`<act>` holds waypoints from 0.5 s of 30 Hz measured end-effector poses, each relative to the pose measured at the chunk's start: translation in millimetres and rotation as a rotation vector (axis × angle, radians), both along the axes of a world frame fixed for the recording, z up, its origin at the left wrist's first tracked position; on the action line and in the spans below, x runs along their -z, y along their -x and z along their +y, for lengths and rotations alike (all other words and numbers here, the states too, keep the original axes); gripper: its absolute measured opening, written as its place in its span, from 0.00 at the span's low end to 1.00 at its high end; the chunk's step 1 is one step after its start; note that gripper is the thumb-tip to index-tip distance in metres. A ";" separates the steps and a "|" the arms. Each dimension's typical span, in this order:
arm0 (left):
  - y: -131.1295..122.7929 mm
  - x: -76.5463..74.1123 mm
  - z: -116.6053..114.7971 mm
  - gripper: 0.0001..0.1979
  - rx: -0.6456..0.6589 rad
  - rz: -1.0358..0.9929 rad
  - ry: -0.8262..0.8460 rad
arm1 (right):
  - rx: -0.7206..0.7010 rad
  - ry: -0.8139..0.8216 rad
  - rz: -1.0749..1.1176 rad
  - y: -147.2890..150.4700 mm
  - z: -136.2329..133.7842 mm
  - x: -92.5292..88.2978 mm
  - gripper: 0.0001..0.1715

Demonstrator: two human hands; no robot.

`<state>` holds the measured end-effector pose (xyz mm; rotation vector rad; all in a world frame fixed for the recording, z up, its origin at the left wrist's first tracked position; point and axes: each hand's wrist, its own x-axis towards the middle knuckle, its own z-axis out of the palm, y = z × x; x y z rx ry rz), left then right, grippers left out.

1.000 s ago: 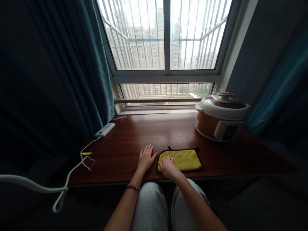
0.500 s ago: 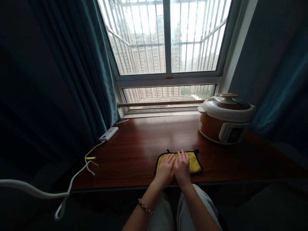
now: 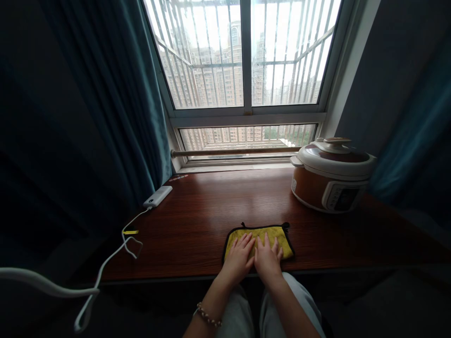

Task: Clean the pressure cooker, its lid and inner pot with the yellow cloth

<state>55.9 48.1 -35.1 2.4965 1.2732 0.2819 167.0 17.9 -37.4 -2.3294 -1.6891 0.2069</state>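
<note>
A folded yellow cloth (image 3: 260,232) with black edging lies flat on the dark wood table (image 3: 218,202), close to its front edge. My left hand (image 3: 238,256) rests palm down on its left half, fingers stretched out. Beside it, my right hand (image 3: 268,258) lies on the middle of the cloth with its fingers spread. Both thumbs point inward and nearly meet. A short black loop sticks out at each far corner of the cloth.
An electric pressure cooker (image 3: 329,176) stands at the back right. At the left lies a white power strip (image 3: 158,196) whose cord (image 3: 102,270), with a yellow tie (image 3: 131,232), hangs over the edge. Behind the table are a window (image 3: 246,112) and blue curtains (image 3: 141,117).
Both hands have slid a little toward me on the cloth, and the right fingers have spread apart. More of the cloth's far side shows, and the cloth sits slightly nearer and further left.
</note>
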 end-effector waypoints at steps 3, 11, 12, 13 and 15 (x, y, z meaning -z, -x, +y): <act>-0.2 0.2 -0.1 0.28 -0.005 0.001 0.006 | -0.001 -0.012 -0.004 0.4 -1.7 -1.3 0.24; 4.9 1.1 -0.2 0.28 0.001 -0.029 -0.011 | -0.049 -0.056 -0.001 -0.5 -3.4 -6.7 0.25; 4.9 1.5 0.1 0.28 0.001 -0.027 -0.008 | -0.047 -0.068 0.003 -1.1 -3.1 -6.0 0.25; 4.6 1.8 0.4 0.28 -0.002 -0.025 -0.006 | -0.049 -0.077 0.011 -1.9 -2.9 -4.7 0.24; 3.5 2.2 0.7 0.27 -0.016 -0.019 -0.005 | -0.068 -0.084 0.048 -4.7 -3.3 -0.8 0.25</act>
